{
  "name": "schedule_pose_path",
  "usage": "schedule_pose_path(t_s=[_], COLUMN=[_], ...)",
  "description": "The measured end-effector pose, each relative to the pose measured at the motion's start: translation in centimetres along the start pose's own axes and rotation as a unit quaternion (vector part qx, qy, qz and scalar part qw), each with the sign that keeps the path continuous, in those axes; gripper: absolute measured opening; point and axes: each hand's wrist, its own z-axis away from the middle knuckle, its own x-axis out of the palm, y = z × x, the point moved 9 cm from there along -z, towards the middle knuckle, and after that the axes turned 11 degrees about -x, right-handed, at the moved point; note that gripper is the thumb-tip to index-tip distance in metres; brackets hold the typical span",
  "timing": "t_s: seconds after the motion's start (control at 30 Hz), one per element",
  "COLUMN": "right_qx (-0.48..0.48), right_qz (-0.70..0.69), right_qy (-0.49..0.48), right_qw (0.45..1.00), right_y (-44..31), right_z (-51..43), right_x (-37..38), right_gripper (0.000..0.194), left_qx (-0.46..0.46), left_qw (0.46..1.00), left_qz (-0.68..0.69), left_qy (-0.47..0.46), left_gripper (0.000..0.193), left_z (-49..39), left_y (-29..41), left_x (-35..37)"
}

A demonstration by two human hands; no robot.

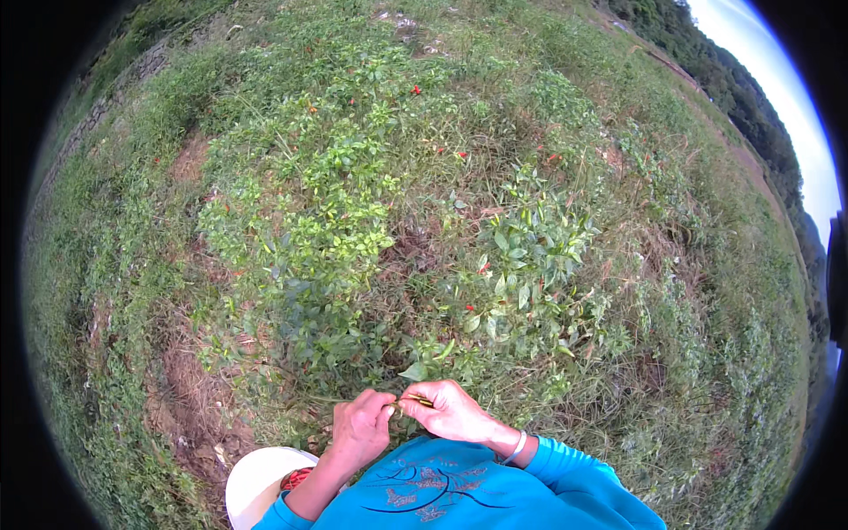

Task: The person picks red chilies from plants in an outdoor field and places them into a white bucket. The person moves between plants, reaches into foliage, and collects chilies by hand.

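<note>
In front of my teal printed top, my left hand (361, 424) and my right hand (454, 412) nearly meet at the fingertips. A few thin yellow-green stalks (419, 399) stick out from the curled fingers of my right hand, which holds them. My left thumb and forefinger pinch the near end of a stalk; the grip hides most of it. Whether these are stems or slender pods is too small to tell. Under my left forearm, a white container (258, 474) holds red chilli peppers (296, 477), partly hidden by the arm.
Leafy chilli plants (331, 199) grow ahead among grass and weeds. Another chilli plant (530, 245) to the right bears green pods and a red chilli (484, 267). A bare soil patch (199, 391) lies at the left. Wooded hills (742, 86) rise at the far right.
</note>
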Motion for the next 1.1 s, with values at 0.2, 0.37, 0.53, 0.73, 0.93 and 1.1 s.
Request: schedule_pose_path(t_s=[0.2, 0.37, 0.53, 0.73, 0.93, 1.1], right_qx=[0.034, 0.015, -0.045, -0.082, -0.074, 0.044], right_qz=[-0.11, -0.118, 0.015, 0.068, -0.1, -0.159], right_qy=[-0.034, -0.023, 0.033, -0.109, -0.148, -0.002], right_qw=[0.993, 0.993, 0.998, 0.988, 0.981, 0.986], right_y=[1.1, 0.0, -1.6, -1.5, -1.1, 3.7], right_z=[0.1, -0.4, -0.5, 0.9, 2.0, 4.5], right_x=[1.6, 2.1, 2.5, 6.2, 5.1, 1.2], right_gripper=[0.012, 0.017, 0.013, 0.016, 0.02, 0.012], left_qx=[-0.01, -0.061, -0.114, -0.225, -0.312, -0.302], left_qw=[0.999, 0.997, 0.989, 0.96, 0.898, 0.88], left_qz=[0.03, 0.04, 0.072, 0.117, 0.289, 0.348], left_qy=[-0.015, 0.021, 0.066, 0.117, 0.111, 0.112], left_gripper=[0.01, 0.01, 0.011, 0.013, 0.015, 0.012], left_z=[1.0, 1.4, 1.4, 0.7, 0.5, -0.1], left_y=[-1.1, -2.6, -3.9, -7.4, -10.5, -10.2], left_x=[-0.2, -0.4, -1.1, -2.4, -3.4, -3.7])
